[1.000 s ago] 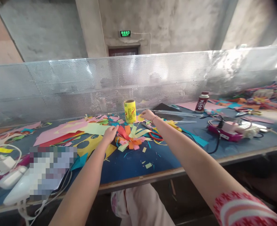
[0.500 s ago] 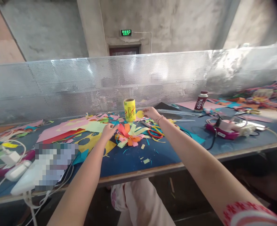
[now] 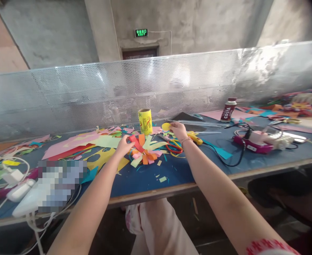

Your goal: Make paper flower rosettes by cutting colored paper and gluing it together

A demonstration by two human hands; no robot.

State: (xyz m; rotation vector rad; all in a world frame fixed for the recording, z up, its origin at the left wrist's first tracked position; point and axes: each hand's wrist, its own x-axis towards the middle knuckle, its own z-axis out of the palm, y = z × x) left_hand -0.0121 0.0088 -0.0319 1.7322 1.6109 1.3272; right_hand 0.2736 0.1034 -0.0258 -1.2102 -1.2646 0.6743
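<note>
My left hand (image 3: 124,146) is closed at the left side of a multicoloured paper-strip flower (image 3: 145,156), its fingers pinching a red strip (image 3: 136,142). The flower lies on the blue tabletop, with orange, pink and pale green strips fanning out. Beyond it to the right, my right hand (image 3: 178,131) pinches the edge of a round yellow paper disc (image 3: 166,126), held just above the table. Close to my right wrist lies a yellow glue gun (image 3: 195,138), partly covered by the wrist. Scissors (image 3: 175,147) with red and yellow handles rest between the flower and my right forearm.
A yellow tape roll (image 3: 145,122) stands upright behind the flower. Paper sheets (image 3: 65,145) and scraps spread leftward, near a blurred-out device (image 3: 57,184) with white cables. Rightward are a dark bottle (image 3: 228,110) and a power strip (image 3: 254,143). A perforated metal screen (image 3: 92,95) closes the back.
My right hand has moved to the right with the yellow disc, away from the tape roll. My left hand stays by the flower, the red strip now plainer between its fingers. The view has shifted slightly.
</note>
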